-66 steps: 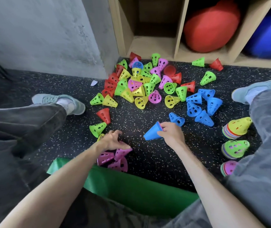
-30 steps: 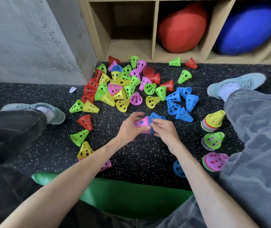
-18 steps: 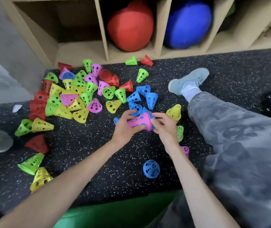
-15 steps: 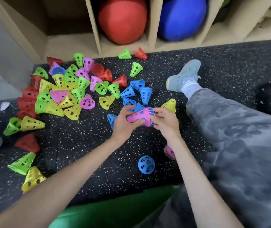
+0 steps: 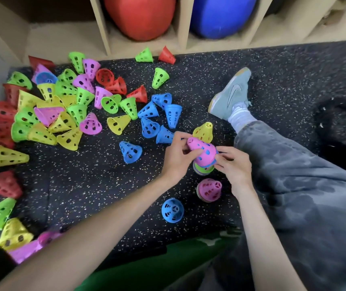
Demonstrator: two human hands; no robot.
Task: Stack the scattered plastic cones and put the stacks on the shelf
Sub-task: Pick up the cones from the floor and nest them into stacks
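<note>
Both hands meet just right of the middle of the view around a pink cone (image 5: 202, 151) with blue rims showing at its base. The left hand (image 5: 178, 156) curls its fingers round the cone's narrow end, and the right hand (image 5: 232, 164) pinches the wide rim from the 3 o'clock side. The cone is tilted, its tip toward 10 o'clock, and sits right over a green-topped stack (image 5: 202, 170) standing on the speckled floor (image 5: 84, 185); whether the two touch cannot be told. At 12 o'clock from the hands stands a yellow-topped stack (image 5: 204, 132), and at 6 o'clock a pink-topped stack (image 5: 209, 190), with a single blue cone (image 5: 172, 210) upright a little toward 7 o'clock of that. A loose cluster of blue cones (image 5: 159, 116) lies at 10 o'clock from the hands, and farther toward 9 o'clock spreads the big heap of mixed cones (image 5: 59, 106) in green, yellow, pink and red. The shelf (image 5: 182, 22) runs along the 12 o'clock edge, with a red ball (image 5: 140, 13) and a blue ball (image 5: 220, 13) in neighbouring compartments. A grey shoe (image 5: 230, 95) rests at 1 o'clock from the hands.
</note>
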